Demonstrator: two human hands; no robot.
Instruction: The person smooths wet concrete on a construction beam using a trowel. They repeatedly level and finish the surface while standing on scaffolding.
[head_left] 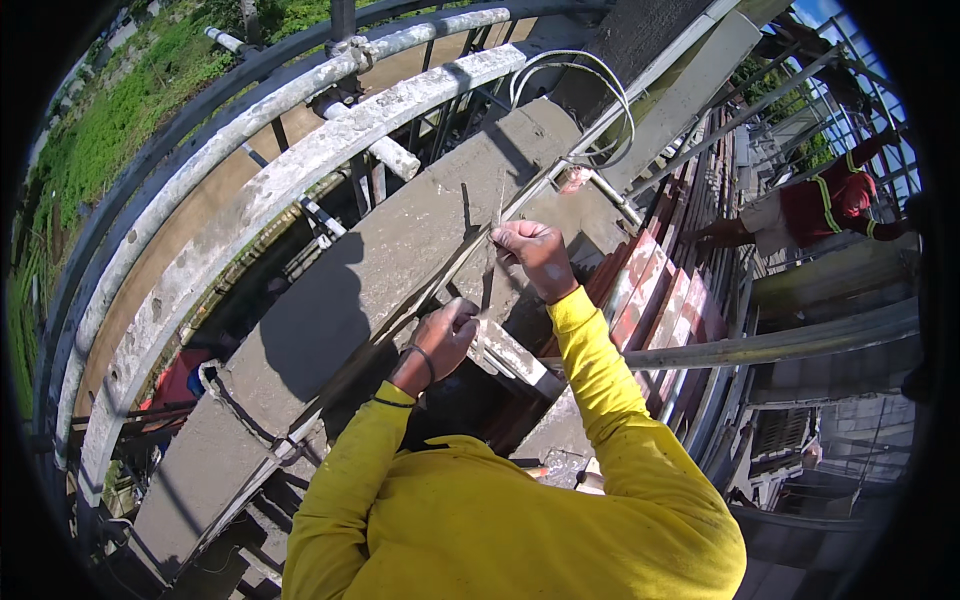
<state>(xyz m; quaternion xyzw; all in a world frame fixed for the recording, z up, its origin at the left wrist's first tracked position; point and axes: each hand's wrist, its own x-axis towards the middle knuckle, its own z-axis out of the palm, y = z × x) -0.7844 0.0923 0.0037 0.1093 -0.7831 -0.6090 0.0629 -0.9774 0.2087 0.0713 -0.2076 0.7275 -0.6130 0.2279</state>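
Observation:
My right hand (540,258) is pinched at the fingertips over the edge of a wet-looking grey concrete band (400,255). A thin pale strand (500,205), string or wire, rises from the pinch; its kind is unclear. Lower and to the left, my left hand (438,345) has its fingers curled together beside a long thin strip (455,262) along the band's near edge. What the left fingers hold, if anything, is too small to make out. A dark band stands on its wrist. Under the hands lies a pale, mortar-spattered bar (510,352).
Curved pale rails (270,185) sweep along the left, with grass (120,150) beyond. A looped white cable (625,105) hangs by a leaning post at the top. Reddish planks (640,285) and a metal pole (770,350) lie right. Another person (835,195) in red stands far right.

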